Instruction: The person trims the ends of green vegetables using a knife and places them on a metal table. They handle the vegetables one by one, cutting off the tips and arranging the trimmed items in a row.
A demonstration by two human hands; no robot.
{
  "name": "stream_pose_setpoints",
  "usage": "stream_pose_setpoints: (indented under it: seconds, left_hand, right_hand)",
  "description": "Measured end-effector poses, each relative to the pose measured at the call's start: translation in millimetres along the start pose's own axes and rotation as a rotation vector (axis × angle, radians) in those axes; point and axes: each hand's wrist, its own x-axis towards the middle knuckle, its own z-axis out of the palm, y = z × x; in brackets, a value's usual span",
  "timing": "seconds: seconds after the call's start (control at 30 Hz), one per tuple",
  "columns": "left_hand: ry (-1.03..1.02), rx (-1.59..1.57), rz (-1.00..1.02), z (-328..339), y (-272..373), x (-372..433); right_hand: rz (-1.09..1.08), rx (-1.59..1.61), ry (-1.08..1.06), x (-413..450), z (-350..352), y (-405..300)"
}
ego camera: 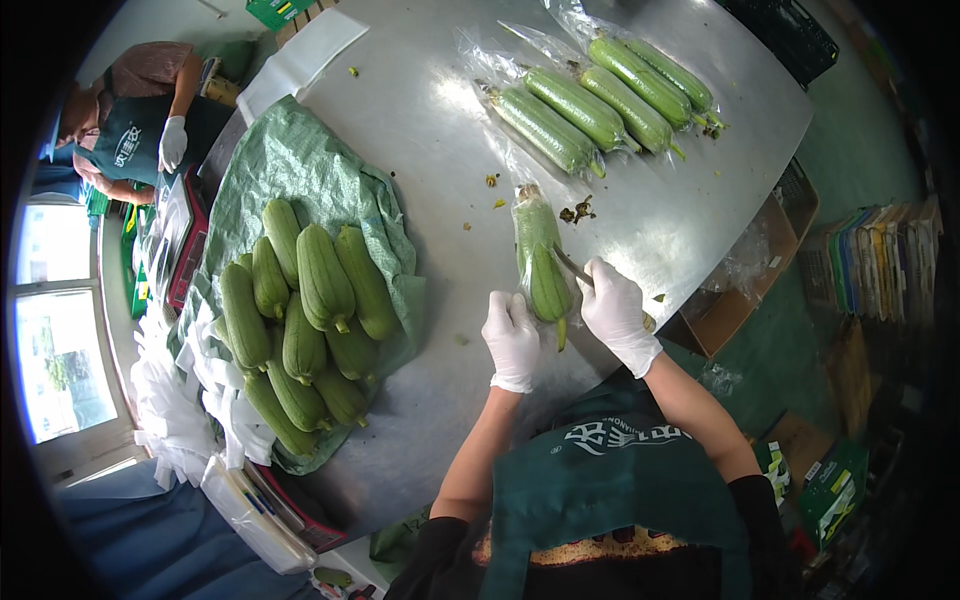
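Note:
A green luffa-like gourd (544,281) lies in a clear plastic bag on the metal table before me, its stem end towards me. My gloved left hand (511,337) is closed beside its lower left side and appears to pinch the bag's edge. In my gloved right hand (616,311) is a slim, knife-like tool (574,266), its tip against the bagged gourd's right side. Further off, several bagged gourds (544,129) lie side by side. Unbagged gourds (304,337) are heaped on a green woven sack (315,161) to my left.
Brown plant scraps (577,211) dot the metal table (442,300). White strips (217,390) hang by the sack. A co-worker in an apron (131,142) stands at the far left near a red scale (187,247). A cardboard box (739,292) sits below the right edge.

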Motion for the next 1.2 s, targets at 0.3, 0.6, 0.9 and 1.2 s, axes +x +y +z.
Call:
stream_pose_setpoints:
  seconds: [0.3,0.6,0.9,1.2]
  left_hand:
    - [-0.272,-0.303,-0.365,-9.4,-8.1,-16.2]
    - [-0.374,0.057,-0.034,-24.1,-14.6,-11.7]
    - [-0.185,0.311,0.268,-69.2,-55.6,33.0]
    - [-0.154,-1.102,-0.287,-51.3,-25.8,76.8]
  right_hand:
    - [0.328,0.409,-0.436,-22.5,-22.3,-13.3]
    - [0.254,0.321,-0.465,-10.0,-20.6,7.3]
    - [0.197,0.199,-0.162,15.1,-45.0,60.2]
    - [0.607,0.902,-0.437,4.8,-57.2,44.3]
